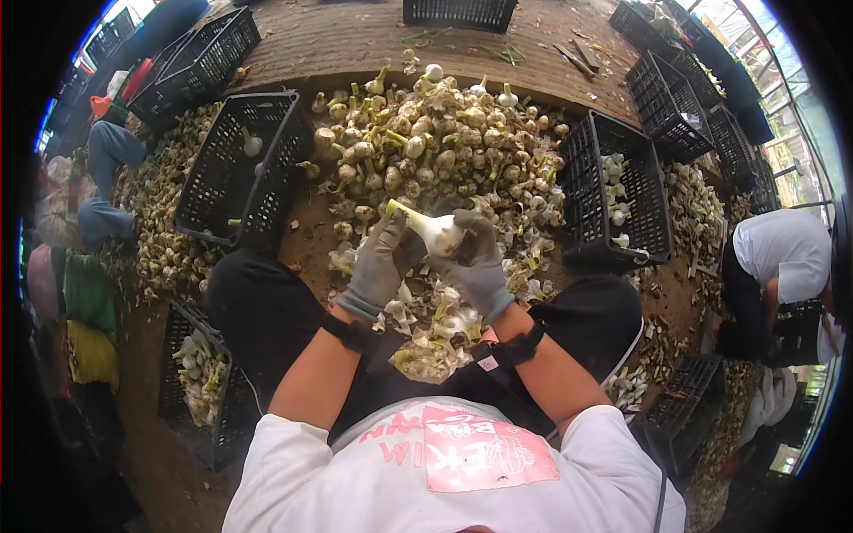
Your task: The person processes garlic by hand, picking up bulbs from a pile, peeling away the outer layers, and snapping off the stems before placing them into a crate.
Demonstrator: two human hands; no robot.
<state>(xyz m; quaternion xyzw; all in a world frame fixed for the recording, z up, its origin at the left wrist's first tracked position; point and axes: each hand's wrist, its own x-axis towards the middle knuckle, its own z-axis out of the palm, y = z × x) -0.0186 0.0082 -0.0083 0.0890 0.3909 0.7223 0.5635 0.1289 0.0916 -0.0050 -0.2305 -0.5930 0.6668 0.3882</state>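
Over the near edge of the heap [444, 147], the left hand [378, 271] clamps a garlic bulb [441, 234] by its stalk, the right hand [477, 271] seemingly its root end. Peeling, I'd say; the next pull wants steadiness.

From my remote seat I look into a bright, greenhouse-like space with a brown floor [173, 462].
Along my right edge I see a pale, see-through wall [807, 55] crossed by thin frame bars [782, 86], their lines bent by the lens; light comes through it, and a narrower bright strip [118, 11] shows at the upper left. The floor looks dull and dusty, strewn in places with dry scraps. Across the far side I have a ribbed brown surface [333, 40], with thin wood strips [582, 59] lying toward its right. My lower left falls into shadow.
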